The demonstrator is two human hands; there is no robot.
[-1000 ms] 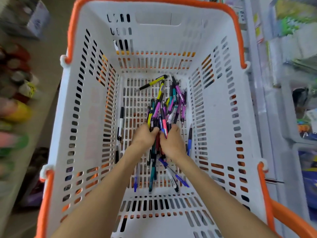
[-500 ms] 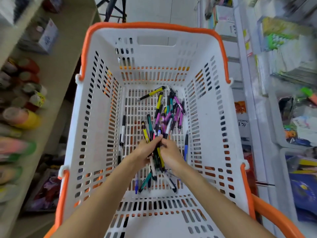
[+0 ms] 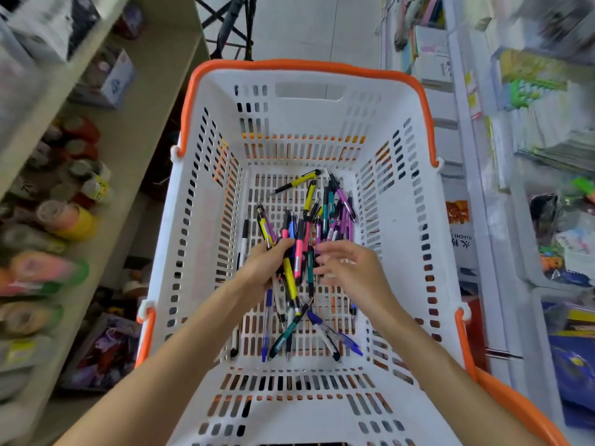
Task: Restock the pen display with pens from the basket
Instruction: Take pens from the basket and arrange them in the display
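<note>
A white slotted basket (image 3: 199, 239) with orange handles fills the middle of the head view. Loose pens (image 3: 331, 204) in yellow, pink, teal, purple and blue lie scattered on its floor. My left hand (image 3: 265, 265) is inside the basket, closed around a bunch of pens (image 3: 297, 262) that stick out above and below the fist. My right hand (image 3: 349, 268) hovers just right of the bunch, fingers spread, holding nothing. More pens (image 3: 289, 333) lie below both hands. The pen display is not identifiable in this view.
A beige shelf (image 3: 128, 146) with tape rolls (image 3: 64, 220) and boxes runs along the left. White shelves (image 3: 476, 194) with packaged stationery stand on the right. Black chair legs (image 3: 231, 24) stand on the floor beyond the basket.
My right hand has let go of the bunch and opened to the right, while the left keeps hold of it. The camera has pulled back, showing more of the shelves.
</note>
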